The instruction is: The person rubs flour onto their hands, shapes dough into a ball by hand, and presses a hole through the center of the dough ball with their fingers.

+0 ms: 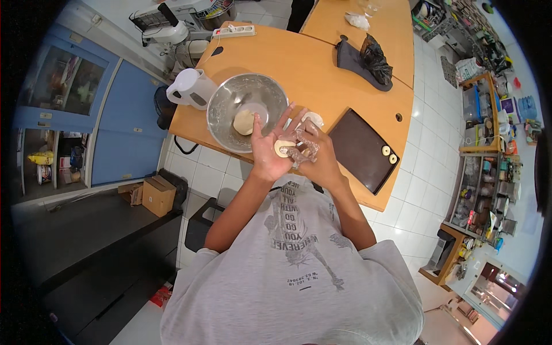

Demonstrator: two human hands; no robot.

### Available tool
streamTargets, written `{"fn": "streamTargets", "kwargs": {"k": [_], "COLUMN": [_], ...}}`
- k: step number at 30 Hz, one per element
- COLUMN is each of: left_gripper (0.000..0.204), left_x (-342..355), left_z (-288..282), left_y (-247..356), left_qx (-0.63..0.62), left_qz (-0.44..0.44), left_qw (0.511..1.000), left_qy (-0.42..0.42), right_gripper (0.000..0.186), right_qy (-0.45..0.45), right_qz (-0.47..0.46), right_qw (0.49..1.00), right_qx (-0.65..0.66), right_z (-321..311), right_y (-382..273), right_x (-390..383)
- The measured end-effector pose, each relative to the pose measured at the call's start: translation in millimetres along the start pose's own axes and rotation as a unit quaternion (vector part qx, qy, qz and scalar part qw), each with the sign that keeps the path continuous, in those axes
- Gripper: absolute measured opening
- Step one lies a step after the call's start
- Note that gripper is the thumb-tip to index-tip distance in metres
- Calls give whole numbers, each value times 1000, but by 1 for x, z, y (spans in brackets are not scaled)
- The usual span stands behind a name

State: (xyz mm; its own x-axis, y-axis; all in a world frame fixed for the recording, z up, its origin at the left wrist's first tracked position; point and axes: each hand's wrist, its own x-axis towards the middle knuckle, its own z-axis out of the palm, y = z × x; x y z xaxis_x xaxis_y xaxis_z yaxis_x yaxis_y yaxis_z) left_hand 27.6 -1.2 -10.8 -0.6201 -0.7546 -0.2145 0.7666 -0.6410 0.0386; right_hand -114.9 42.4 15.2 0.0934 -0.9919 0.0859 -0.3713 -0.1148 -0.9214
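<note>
Dough ring (280, 149) lay on the upturned left hand (269, 155), against the palm. That hand was spread, its thumb standing away to the left and its fingers reaching forward. The right hand (317, 154) came in from the other side, its fingers whitened and bent over the ring; whether they were pinching it, I cannot tell. Both elbows were bent, the forearms closing toward each other at the grip.

Dark printed lettering and a drawing covered the front of the grey shirt (299, 253) just below the grip, the lines upside down in this view. Writing on goods along the shelves (480, 190), well off to the right, was too small to read.

Left of the grip, a steel bowl (227, 103) held a dough ball (244, 122); to its right, a dark tray (353, 141) carried two small rings (386, 150).
</note>
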Motion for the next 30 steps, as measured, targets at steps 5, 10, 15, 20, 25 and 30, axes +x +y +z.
{"fn": "streamTargets", "kwargs": {"k": [5, 10, 15, 20, 25, 30], "left_gripper": [94, 95, 95, 99, 96, 96], "left_x": [6, 15, 18, 15, 16, 13], "left_z": [-6, -15, -20, -10, -13, 13], "left_y": [5, 10, 15, 10, 11, 7], "left_qx": [-6, 26, 45, 109, 45, 53], "left_qz": [40, 80, 100, 101, 110, 95], "left_qw": [999, 995, 989, 971, 977, 975], "left_qy": [16, 51, 100, 189, 178, 194], "right_gripper": [40, 42, 43, 39, 36, 33], "right_qy": [11, -63, -116, -118, -103, 2], "right_qz": [-153, -75, -98, -68, -52, -86], "right_qw": [988, 995, 984, 990, 993, 996], "right_qx": [-1, -12, -96, -27, 2, 36], "right_z": [-1, 0, 0, 0, -2, 2], "right_y": [-2, -8, 1, 1, 6, 12], "right_x": [0, -13, -22, -17, -9, 1]}}
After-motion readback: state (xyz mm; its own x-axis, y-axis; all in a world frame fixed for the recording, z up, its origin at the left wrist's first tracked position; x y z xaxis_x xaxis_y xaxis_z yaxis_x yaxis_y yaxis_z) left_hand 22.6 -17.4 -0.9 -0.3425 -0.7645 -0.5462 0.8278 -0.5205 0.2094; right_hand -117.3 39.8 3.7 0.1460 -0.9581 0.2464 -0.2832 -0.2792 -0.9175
